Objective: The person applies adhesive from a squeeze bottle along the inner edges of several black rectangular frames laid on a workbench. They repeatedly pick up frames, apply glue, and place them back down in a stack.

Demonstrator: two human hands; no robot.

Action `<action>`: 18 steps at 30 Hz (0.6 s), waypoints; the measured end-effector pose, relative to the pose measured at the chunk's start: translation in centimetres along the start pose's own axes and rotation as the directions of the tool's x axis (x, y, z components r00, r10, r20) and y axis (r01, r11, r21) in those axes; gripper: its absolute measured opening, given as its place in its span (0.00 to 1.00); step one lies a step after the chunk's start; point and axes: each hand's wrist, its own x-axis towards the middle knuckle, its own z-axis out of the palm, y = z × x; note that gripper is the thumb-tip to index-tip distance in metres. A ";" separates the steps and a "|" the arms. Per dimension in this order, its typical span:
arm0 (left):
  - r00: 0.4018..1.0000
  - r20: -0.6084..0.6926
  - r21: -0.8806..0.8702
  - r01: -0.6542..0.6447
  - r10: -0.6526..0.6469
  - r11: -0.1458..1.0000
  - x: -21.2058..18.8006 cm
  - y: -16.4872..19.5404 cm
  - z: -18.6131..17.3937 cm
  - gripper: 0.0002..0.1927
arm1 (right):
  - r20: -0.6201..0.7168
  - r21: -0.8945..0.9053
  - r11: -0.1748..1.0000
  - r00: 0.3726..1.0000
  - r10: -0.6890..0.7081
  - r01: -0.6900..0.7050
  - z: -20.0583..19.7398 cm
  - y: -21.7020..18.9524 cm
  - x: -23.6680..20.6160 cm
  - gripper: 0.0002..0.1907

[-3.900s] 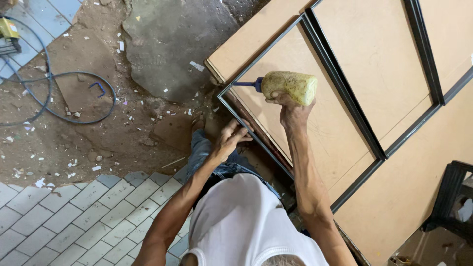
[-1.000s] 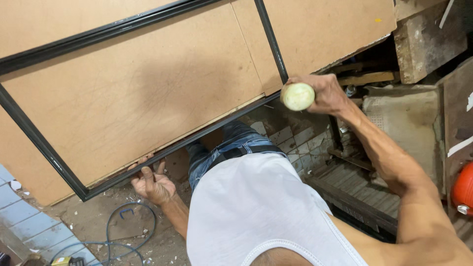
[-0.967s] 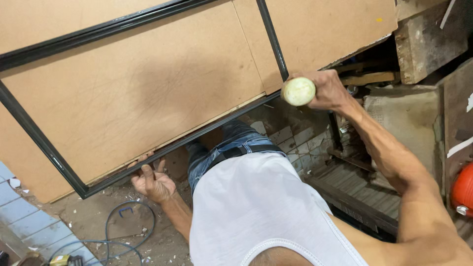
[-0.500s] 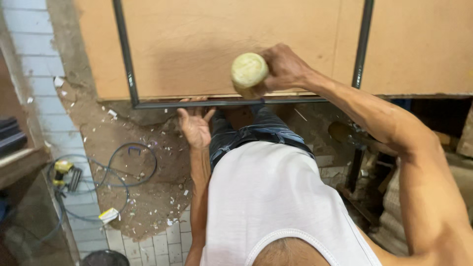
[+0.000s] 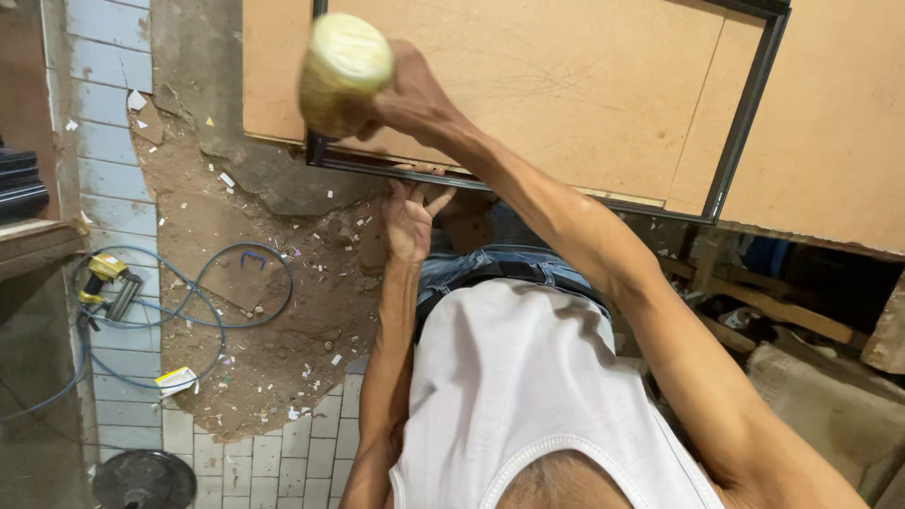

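Note:
My right hand [image 5: 415, 94] is shut on a pale yellow-green squeeze bottle [image 5: 344, 71], held over the lower left corner of a black metal frame [image 5: 745, 123]. The frame lies on a large brown board [image 5: 566, 85]. My left hand [image 5: 412, 221] reaches down below the board with its fingers spread. Its fingertips touch the frame's lower rail, and it holds nothing. The bottle's nozzle is hidden behind the bottle.
A yellow power tool [image 5: 106, 281] with a blue hose [image 5: 236, 311] lies on the tiled floor at left. Bare dirt strewn with white chips [image 5: 283, 358] lies below the board. A black round object [image 5: 141, 481] sits bottom left. Wood scraps [image 5: 773, 320] and sacking [image 5: 830, 405] are at right.
The view has swung round. My right hand has carried the bottle along the lower rail to the frame's corner. My left hand stays at the rail's underside.

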 end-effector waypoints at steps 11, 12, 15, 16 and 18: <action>0.999 -0.035 -0.022 -0.004 0.003 1.000 -0.2 -1.1 -1.3 0.17 | -0.439 0.432 0.900 0.886 0.147 0.064 -17.1 7.6 -24.4 0.20; 0.999 -0.043 -0.022 -0.003 0.002 1.000 -0.3 -1.3 -1.5 0.17 | -0.473 0.424 0.904 0.865 0.166 0.058 -18.6 7.8 -26.4 0.22; 0.998 -0.063 -0.008 -0.002 0.002 1.000 -0.4 -1.5 -2.2 0.16 | -0.548 0.407 0.912 0.813 0.195 0.056 -22.8 8.5 -31.4 0.22; 0.998 -0.069 0.002 -0.004 0.004 1.000 -0.4 -1.6 -2.5 0.15 | -0.568 0.403 0.913 0.799 0.199 0.060 -23.9 8.7 -32.8 0.22; 0.998 -0.069 0.025 0.009 -0.008 1.000 -0.4 -1.6 -3.0 0.16 | -0.607 0.313 0.950 0.767 0.207 -0.008 -26.1 9.0 -35.7 0.19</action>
